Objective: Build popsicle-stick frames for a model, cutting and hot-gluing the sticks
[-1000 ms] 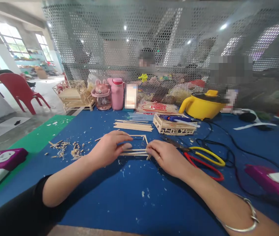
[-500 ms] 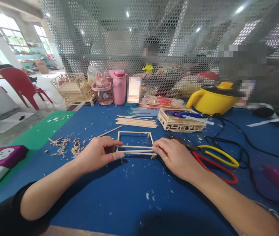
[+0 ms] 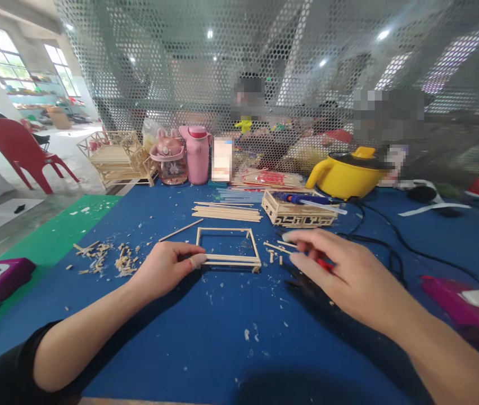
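Note:
A small rectangular frame of thin wooden sticks (image 3: pixel 229 229) lies on the blue tabletop in front of me. My left hand (image 3: pixel 170 264) pinches its near left corner, thumb and fingertips closed on the ends of the near sticks. A pale wrap shows on one of those fingertips. My right hand (image 3: pixel 336 270) hovers to the right of the frame, thumb and forefinger apart. Beneath it are short stick pieces (image 3: pixel 280 260) and a tool with a red handle (image 3: pixel 326 264), mostly hidden by the hand.
Long wooden sticks (image 3: pixel 226 212) lie behind the frame. A wooden lattice tray (image 3: pixel 298 214) holds a blue tool (image 3: pixel 302 198). Stick scraps (image 3: pixel 125 261) are at left. Pink bottles (image 3: pixel 198 154), a yellow pot (image 3: pixel 344 175) and black cords (image 3: pixel 416 247) stand or lie around.
My right hand has let go of the frame's right end and moved right, over the red-handled tool. My left hand keeps its hold. The view has shifted slightly right.

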`<state>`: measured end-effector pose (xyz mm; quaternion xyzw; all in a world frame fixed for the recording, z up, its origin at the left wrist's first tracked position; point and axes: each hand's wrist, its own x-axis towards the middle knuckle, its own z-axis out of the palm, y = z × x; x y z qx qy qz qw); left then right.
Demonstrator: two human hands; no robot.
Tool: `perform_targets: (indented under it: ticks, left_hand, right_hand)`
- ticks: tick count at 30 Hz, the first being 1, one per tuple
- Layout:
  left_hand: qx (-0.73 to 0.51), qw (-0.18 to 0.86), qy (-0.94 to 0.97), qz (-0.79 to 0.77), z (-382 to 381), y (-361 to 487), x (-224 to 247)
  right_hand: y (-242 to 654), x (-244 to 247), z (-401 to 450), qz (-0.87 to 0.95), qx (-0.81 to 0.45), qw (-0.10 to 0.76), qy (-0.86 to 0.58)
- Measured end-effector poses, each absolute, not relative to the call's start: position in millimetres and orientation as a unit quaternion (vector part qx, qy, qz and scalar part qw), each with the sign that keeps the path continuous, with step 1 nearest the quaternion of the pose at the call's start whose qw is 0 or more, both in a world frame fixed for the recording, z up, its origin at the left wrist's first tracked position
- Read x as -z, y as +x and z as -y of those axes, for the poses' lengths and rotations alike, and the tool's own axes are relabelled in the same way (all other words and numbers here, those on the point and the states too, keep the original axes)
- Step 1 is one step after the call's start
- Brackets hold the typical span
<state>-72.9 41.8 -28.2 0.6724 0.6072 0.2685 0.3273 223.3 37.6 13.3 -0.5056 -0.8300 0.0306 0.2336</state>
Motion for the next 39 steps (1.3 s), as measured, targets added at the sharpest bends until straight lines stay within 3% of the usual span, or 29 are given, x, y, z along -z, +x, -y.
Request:
perform_targets:
  ticks: [6, 16, 20, 25, 31, 34, 37, 39]
  left_hand:
    - [-0.299, 0.374, 0.645, -0.596, -43, -71, 32]
    - [-0.307, 0.474, 0.586, -0.582, -43, -68, 33]
    - [-0.312, 0.497, 0.572, -0.573, -43, -66, 30]
    - [-0.317, 0.495, 0.542, -0.601, -40, -71, 22]
    - [-0.318, 0.317, 0.613, -0.650, -42, -86, 21]
    - [-0.307, 0.295, 0.624, -0.656, -44, -87, 23]
    - [-0.326, 0.307, 0.623, -0.641, -43, -83, 24]
    - [-0.325, 0.315, 0.631, -0.630, -41, -80, 24]
  right_hand:
    - [268, 33, 11, 0.855, 0.025, 0.104, -0.508]
    - [264, 34, -20, 0.832, 0.038, 0.042, -0.553]
    - [244, 5, -31, 0.855, 0.023, 0.067, -0.513]
    - [195, -16, -50, 0.859, -0.041, 0.214, -0.464]
    - [181, 18, -53, 0.864, -0.045, 0.298, -0.403]
    - [185, 14, -56, 0.845, -0.045, 0.337, -0.414]
    - [178, -7, -71, 0.863, -0.053, 0.299, -0.404]
    - [165, -20, -86, 0.902, -0.087, 0.199, -0.372]
